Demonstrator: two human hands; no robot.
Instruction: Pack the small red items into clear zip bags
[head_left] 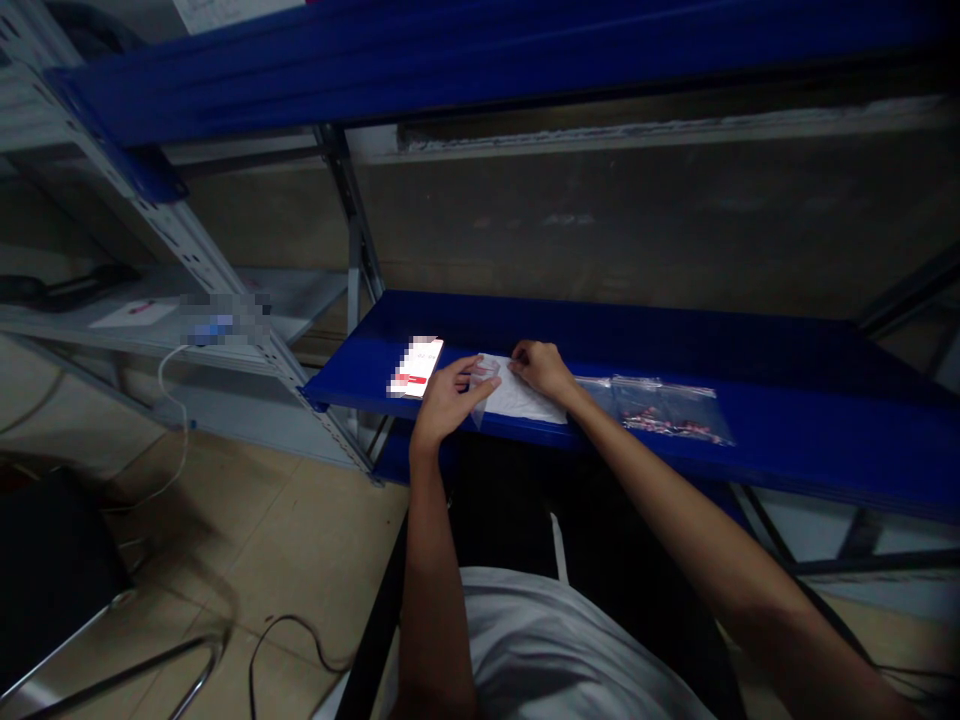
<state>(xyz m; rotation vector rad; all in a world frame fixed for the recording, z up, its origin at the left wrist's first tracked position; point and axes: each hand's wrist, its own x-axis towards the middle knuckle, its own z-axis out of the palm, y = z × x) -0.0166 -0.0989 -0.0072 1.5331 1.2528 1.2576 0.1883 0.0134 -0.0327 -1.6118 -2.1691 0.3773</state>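
My left hand (448, 402) holds a small clear plastic bag (478, 412) between thumb and fingers, at the left end of a white paper or cloth sheet (529, 400). Over the upper edge of that sheet, my right hand (541, 368) has its fingers pinched together. Whatever lies between those fingertips is too small to make out. Just right of my right wrist is a clear zip bag (667, 408) with small reddish pieces inside. Another clear bag (598, 390) lies partly hidden by my right forearm. A lit phone (421, 366) rests left of my left hand.
Everything sits on a blue shelf (795, 400), with a blue beam (480, 60) overhead and a metal upright (202, 240) at left. A grey shelf (315, 300) stands beyond it. A white cable (184, 420) and black cable (292, 620) hang or lie at left.
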